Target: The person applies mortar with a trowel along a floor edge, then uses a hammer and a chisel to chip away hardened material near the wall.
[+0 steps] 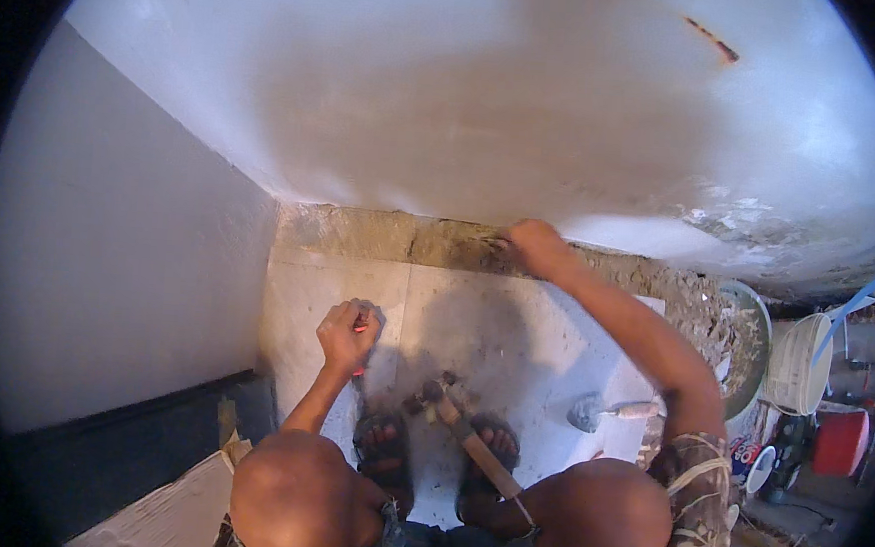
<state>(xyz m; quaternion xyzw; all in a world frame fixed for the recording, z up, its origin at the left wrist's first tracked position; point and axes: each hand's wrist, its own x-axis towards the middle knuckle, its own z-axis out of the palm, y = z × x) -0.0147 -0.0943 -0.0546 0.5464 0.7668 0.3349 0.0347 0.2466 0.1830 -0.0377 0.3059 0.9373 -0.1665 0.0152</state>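
**Brown strip [360, 235] along the wall's foot, right hand [539, 250] upon it**

The two hands are well apart. The right hand reaches to the rough strip, fingers bent against it where it meets the pale wall [419, 92]; blur hides whether they grip anything. The left hand [348, 336] is curled around a red object [360, 326], mostly hidden by the fingers, over the pale floor tiles [316, 286] that border the strip.

Nearer the body, a hammer [486, 459] with a wooden handle slants between the sandals [382, 441] towards the right knee [608, 520]. A trowel [585, 414] lies on the tiles beyond it to the right. Farther right are a round green basin [752, 368], a white bucket [799, 366] just beside it, and a red container [840, 443]. A grey wall [130, 225] with a dark band [136, 456] at its base stands on the left.
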